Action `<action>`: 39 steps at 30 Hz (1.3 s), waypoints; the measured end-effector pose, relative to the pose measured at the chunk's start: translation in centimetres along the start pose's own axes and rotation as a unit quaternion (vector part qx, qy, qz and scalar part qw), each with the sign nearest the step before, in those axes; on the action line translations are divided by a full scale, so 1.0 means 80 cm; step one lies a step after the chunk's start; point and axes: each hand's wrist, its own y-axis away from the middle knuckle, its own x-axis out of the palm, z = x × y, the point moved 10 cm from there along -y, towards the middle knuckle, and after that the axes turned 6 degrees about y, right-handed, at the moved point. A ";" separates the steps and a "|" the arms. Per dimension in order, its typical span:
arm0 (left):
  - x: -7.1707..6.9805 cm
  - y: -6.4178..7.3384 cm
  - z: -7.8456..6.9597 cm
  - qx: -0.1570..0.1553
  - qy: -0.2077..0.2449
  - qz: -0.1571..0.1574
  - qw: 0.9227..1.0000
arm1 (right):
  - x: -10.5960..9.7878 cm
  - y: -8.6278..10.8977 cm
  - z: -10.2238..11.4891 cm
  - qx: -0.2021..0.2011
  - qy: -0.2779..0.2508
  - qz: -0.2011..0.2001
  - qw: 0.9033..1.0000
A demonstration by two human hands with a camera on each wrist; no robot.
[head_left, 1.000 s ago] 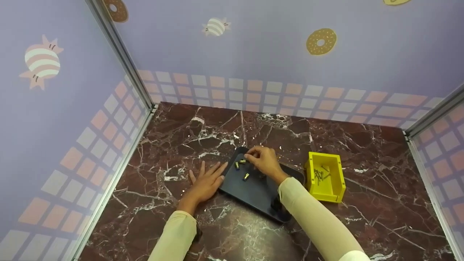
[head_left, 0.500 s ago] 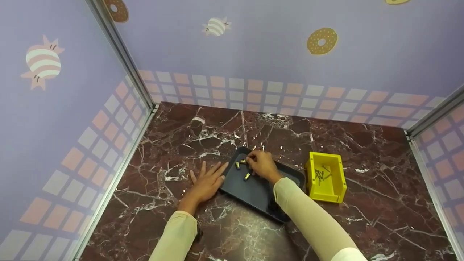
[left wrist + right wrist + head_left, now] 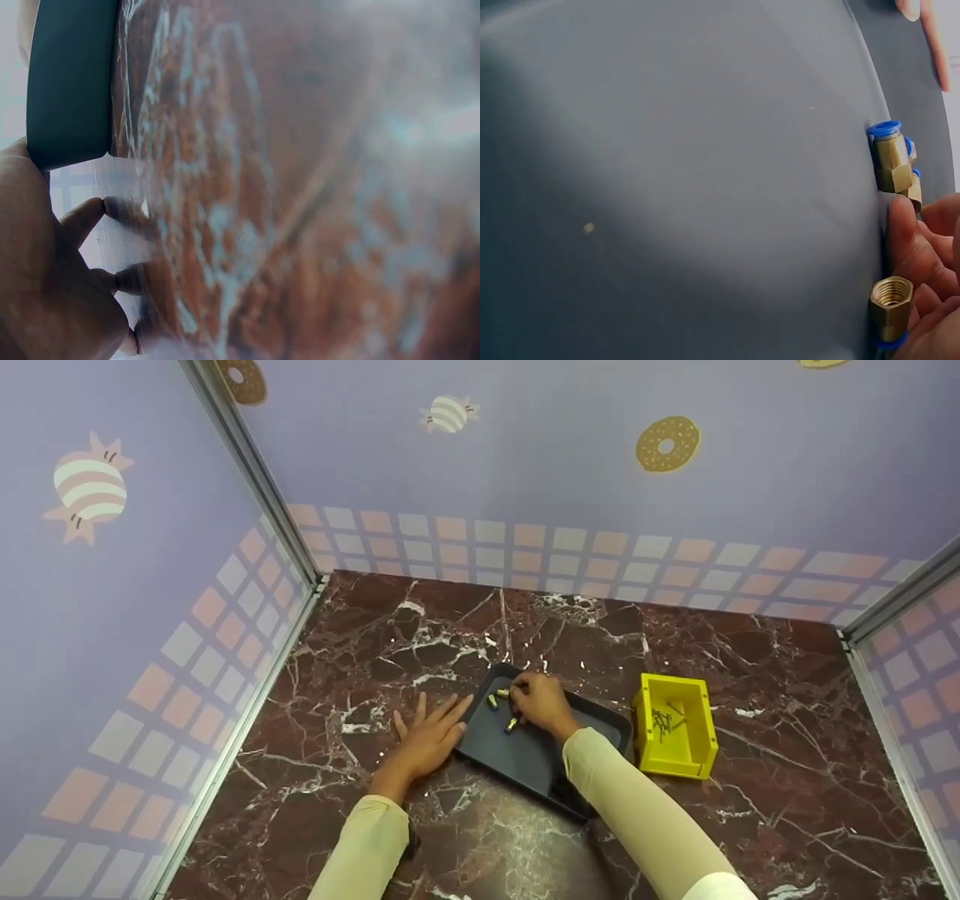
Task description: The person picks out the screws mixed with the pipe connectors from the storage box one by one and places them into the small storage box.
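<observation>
Several brass push-in fittings with blue collars lie in the dark grey tray [image 3: 517,754]. One fitting [image 3: 493,702] is near its far left corner, another fitting [image 3: 511,725] closer to the middle. My right hand [image 3: 541,703] bends over the tray, thumb and fingertips closing on the end of a third fitting [image 3: 502,694]. Beneath that hand, the right wrist view shows a further fitting [image 3: 891,306], threaded hole facing the camera. My left hand [image 3: 426,739] rests palm down with spread fingers, its fingertips at the tray's left rim; the left wrist view shows it beside the tray wall [image 3: 71,82].
A yellow bin [image 3: 684,754] holding several small screws [image 3: 661,723] stands right of the tray. Small pale bits are scattered on the marbled tabletop [image 3: 780,720]. Patterned panels [image 3: 555,450] enclose the back and sides.
My right hand has come down lower into the tray, its fingertips now at the fittings near the far left corner. The left hand has stayed in place.
</observation>
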 end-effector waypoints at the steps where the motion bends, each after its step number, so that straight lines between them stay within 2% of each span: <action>1: 0.000 0.000 0.000 0.000 0.000 -0.001 1.000 | 0.000 0.000 0.000 0.001 -0.002 0.001 1.000; 16: 0.002 -0.002 0.001 -0.001 -0.002 -0.003 1.000 | 0.003 0.003 -0.005 0.013 -0.006 0.003 1.000; 28: 0.001 0.000 0.001 0.000 0.004 -0.007 1.000 | 0.000 0.007 -0.006 0.005 -0.020 -0.003 1.000; 39: 0.002 -0.003 0.002 -0.003 -0.007 -0.006 1.000 | 0.001 0.007 -0.008 0.013 0.010 0.004 1.000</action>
